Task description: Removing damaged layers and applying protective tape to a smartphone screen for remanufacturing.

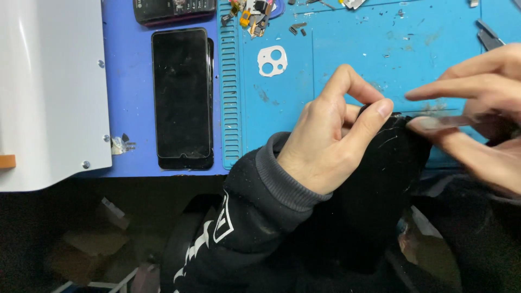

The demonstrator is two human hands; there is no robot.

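Left hand [331, 138], centre frame, pinches the top edge of a black phone panel [380, 184] between thumb and forefinger, panel tilted over the bench edge. Right hand [477, 114], right side, grips a thin translucent pry strip [442, 122] pressed at the panel's upper corner. Risk, as judged: the panel already looks scratched or cracked; levering too hard could splinter it or slip into fingers. A dark phone [182, 97] lies upper left on the blue mat [325, 65]. A white camera-cutout piece [272, 60] sits upper centre. No readable labels or packages worth noting.
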